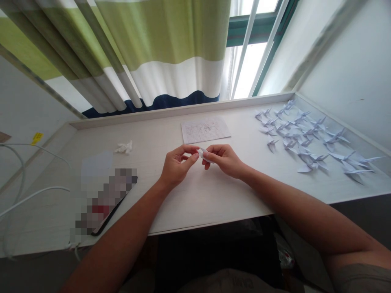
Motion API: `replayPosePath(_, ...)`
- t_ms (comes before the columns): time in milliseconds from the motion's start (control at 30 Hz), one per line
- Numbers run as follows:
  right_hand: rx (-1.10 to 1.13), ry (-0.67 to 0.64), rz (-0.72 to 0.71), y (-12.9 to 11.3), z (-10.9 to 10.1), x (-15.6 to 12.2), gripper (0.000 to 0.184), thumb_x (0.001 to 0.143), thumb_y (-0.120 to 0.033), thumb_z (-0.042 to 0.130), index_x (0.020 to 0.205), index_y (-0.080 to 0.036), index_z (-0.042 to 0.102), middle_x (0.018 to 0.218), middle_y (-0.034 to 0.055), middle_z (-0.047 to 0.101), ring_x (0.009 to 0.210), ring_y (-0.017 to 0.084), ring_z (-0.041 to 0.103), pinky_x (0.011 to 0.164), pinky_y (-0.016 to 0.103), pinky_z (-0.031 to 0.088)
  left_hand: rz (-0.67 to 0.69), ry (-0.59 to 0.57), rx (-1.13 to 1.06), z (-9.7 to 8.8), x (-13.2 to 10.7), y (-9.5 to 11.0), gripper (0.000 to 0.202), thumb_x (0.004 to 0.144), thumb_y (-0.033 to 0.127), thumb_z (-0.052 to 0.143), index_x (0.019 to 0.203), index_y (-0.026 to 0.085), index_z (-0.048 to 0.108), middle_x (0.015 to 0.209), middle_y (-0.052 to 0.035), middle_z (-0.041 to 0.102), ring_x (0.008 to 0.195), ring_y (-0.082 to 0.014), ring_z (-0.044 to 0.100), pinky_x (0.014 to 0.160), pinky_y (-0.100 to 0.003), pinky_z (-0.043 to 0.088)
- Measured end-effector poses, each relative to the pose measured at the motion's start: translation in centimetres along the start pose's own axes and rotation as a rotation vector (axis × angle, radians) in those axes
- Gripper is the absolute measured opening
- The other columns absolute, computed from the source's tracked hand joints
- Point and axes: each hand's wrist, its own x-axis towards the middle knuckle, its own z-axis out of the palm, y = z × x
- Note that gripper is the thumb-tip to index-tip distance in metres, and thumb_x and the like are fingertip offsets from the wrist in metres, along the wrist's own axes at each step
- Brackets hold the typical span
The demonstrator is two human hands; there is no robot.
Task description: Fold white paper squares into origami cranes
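Both hands meet above the middle of the white table [214,195]. My left hand [177,165] and my right hand [222,158] each pinch an end of a small folded piece of white paper [202,154], held just off the surface. The fingers of both hands are curled tight around it. Most of the paper is hidden between the fingertips.
Several folded paper cranes [305,136] are spread over the table's right side. A printed sheet [204,130] lies beyond the hands. A crumpled white scrap [124,147] and a blurred flat object [105,201] lie at left, with white cables [18,199]. Striped curtain [137,53] and window behind.
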Motion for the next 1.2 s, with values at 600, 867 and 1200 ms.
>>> replayPosePath(600, 0.233, -0.159, 0.103, 0.16, -0.42, -0.01, 0.035, 0.088, -0.048, 0.085, 0.081, -0.016, 0.074, 0.077, 0.0025, 0.077, 0.064, 0.011, 0.069, 0.064, 0.026, 0.055, 0.042, -0.083, -0.060, -0.85, 0.28, -0.04, 0.022, 0.083, 0.040, 0.090, 0.092, 0.022, 0.084, 0.093, -0.0071, 0.082, 0.085, -0.0200, 0.074, 0.075, -0.032, 0.057)
replayPosePath(867, 0.296, -0.258, 0.115, -0.31, -0.39, -0.08, 0.035, 0.088, -0.049, 0.086, 0.081, -0.016, 0.075, 0.077, 0.0030, 0.077, 0.063, 0.011, 0.069, 0.062, 0.026, 0.056, 0.047, -0.107, -0.152, -0.66, 0.33, 0.42, 0.023, 0.079, 0.043, 0.093, 0.088, 0.023, 0.085, 0.085, -0.0059, 0.081, 0.075, -0.0170, 0.071, 0.065, -0.029, 0.055)
replayPosePath(1200, 0.303, -0.274, 0.143, -0.15, -0.41, -0.20, 0.031, 0.086, -0.044, 0.089, 0.082, -0.015, 0.076, 0.079, 0.0032, 0.078, 0.063, 0.011, 0.070, 0.065, 0.025, 0.057, 0.097, -0.087, -0.040, -0.71, -0.05, 0.26, 0.013, 0.085, 0.031, 0.084, 0.090, 0.020, 0.082, 0.085, -0.0060, 0.080, 0.077, -0.0172, 0.073, 0.068, -0.029, 0.058)
